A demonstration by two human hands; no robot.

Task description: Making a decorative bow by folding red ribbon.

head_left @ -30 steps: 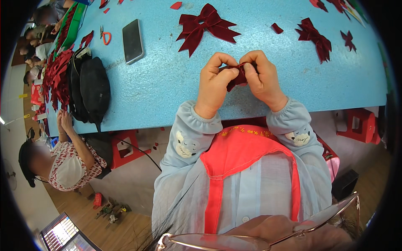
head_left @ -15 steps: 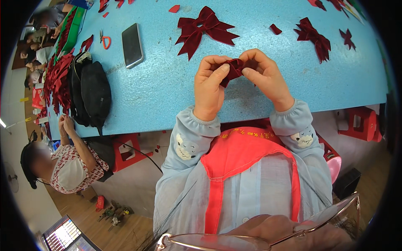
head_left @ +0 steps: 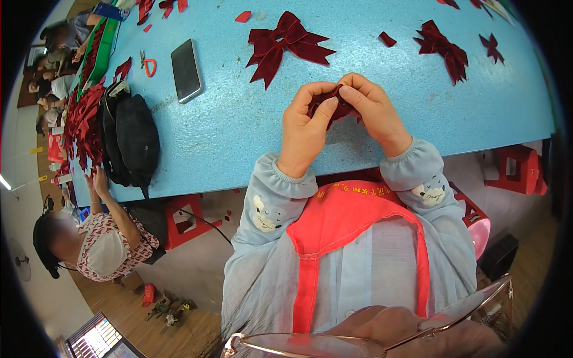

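Observation:
Between my two hands is a piece of dark red velvet ribbon (head_left: 342,111), folded and partly hidden by my fingers. My left hand (head_left: 305,123) pinches its left side, thumb on top. On its right side my right hand (head_left: 376,113) grips the ribbon the same way, the thumb pressed near the upper fold. Both hands are just above the near part of the blue table (head_left: 227,143). Beyond them lies a large dark red velvet bow (head_left: 286,45) with pointed tails. Farther right are another velvet bow (head_left: 443,50) and a small one (head_left: 492,49).
To the left lie a phone (head_left: 187,71), orange-handled scissors (head_left: 148,64) and a black bag (head_left: 132,134). Red ribbon pieces (head_left: 83,122) are heaped by a green crate (head_left: 97,53). Another person (head_left: 107,238) sits at the table's left. Red stools (head_left: 518,170) stand below the edge.
The ribbon has been turned and bunched between my fingers. My right thumb has moved up and left, closer to my left thumb. The view has shifted slightly.

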